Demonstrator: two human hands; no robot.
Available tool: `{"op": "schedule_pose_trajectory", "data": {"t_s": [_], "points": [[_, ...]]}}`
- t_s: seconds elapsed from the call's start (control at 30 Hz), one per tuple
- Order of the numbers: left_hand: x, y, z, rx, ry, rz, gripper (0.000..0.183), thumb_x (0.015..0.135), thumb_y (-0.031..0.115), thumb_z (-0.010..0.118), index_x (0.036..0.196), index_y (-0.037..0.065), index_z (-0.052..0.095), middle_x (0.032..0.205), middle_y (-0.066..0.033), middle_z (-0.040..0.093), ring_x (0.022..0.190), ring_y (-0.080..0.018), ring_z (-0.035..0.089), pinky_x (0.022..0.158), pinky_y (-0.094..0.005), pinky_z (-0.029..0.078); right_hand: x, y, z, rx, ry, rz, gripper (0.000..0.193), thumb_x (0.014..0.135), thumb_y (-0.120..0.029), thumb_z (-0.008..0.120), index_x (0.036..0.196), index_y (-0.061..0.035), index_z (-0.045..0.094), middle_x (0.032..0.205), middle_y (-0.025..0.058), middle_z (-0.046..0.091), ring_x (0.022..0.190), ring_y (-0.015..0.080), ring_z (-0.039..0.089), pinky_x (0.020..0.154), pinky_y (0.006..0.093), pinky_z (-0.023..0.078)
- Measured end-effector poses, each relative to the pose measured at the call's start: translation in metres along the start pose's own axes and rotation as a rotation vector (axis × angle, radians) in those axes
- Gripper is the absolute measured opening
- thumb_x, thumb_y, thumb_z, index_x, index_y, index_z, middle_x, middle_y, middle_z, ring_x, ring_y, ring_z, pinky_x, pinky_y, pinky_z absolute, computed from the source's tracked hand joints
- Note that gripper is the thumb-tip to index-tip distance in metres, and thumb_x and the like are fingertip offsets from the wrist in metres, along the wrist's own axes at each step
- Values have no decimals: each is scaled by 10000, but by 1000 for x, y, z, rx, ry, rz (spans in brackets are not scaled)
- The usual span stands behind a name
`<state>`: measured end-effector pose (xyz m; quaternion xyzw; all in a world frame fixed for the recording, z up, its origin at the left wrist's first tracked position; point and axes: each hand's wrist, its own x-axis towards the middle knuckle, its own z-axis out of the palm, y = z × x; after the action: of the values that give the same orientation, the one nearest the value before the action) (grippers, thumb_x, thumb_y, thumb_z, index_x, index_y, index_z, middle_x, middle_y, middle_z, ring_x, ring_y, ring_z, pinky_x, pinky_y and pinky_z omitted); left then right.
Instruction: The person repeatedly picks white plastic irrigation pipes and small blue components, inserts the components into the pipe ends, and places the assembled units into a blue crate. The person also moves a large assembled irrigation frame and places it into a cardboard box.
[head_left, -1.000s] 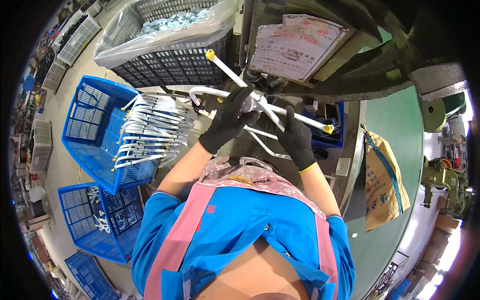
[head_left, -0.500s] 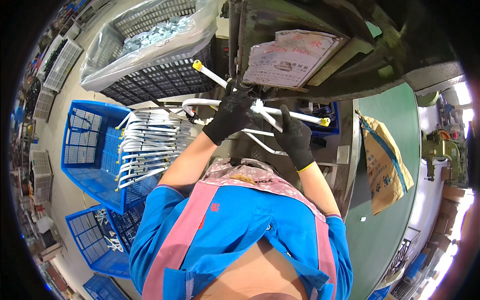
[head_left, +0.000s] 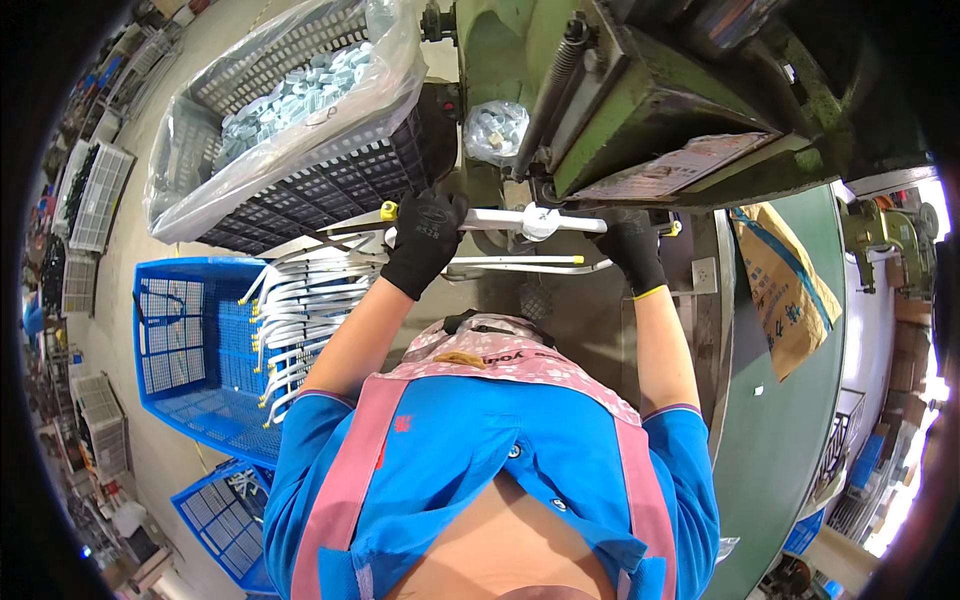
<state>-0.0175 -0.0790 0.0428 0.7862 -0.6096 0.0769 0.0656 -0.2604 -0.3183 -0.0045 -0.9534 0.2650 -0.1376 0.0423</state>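
Note:
A white metal tube frame (head_left: pixel 490 219) with yellow end caps lies crosswise in front of me, with a white joint piece (head_left: pixel 541 222) at its middle. My left hand (head_left: pixel 428 240), in a black glove, is wrapped round its left end. Toward the other end, my right hand (head_left: pixel 632 248), gloved in black too, is closed round the tube, its fingers partly hidden. Below it runs another thin white tube (head_left: pixel 510 262) with a yellow tip; whether it belongs to the same frame I cannot tell. Just beyond my hands stands a green machine (head_left: pixel 660 130) with a coil spring.
Several bent white tubes (head_left: pixel 310 310) hang over a blue crate (head_left: pixel 200 350) at left. Behind it, a dark plastic-lined crate (head_left: pixel 330 165) holds small grey parts. A clear bag (head_left: pixel 496 130) sits by the machine. At right, a brown sack (head_left: pixel 785 290) lies on a green tabletop (head_left: pixel 765 430).
My hands have moved apart, the right one rightward. The tubes that crossed at an angle between my hands now lie level in line. The view has shifted, showing more of the machine.

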Motion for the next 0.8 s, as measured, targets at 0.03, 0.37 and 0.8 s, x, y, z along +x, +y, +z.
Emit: {"op": "schedule_pose_trajectory", "data": {"t_s": [0.03,0.37,0.8], "points": [[0,-1,0,-14,-20,2,411,674,176,687,1065,91,593,892,-128,597,876,-328,569,719,-469,436,0,0,-1,-49,34,-24,321,643,-354,768,908,-183,711,837,58,675,832,309,635,718,453,501],[5,-1,-1,81,-52,1,344,742,229,659,1071,127,643,944,-99,597,951,-297,553,798,-469,406,2,-33,-38,-73,-205,216,347,679,-333,771,999,-225,694,987,75,684,910,281,653,748,418,530],[7,-1,3,124,25,6,209,789,201,611,994,174,638,889,-42,628,917,-246,592,732,-431,409,-3,-17,-20,-132,-47,103,322,673,-378,772,884,-147,695,916,88,683,849,270,664,683,402,534]]}}
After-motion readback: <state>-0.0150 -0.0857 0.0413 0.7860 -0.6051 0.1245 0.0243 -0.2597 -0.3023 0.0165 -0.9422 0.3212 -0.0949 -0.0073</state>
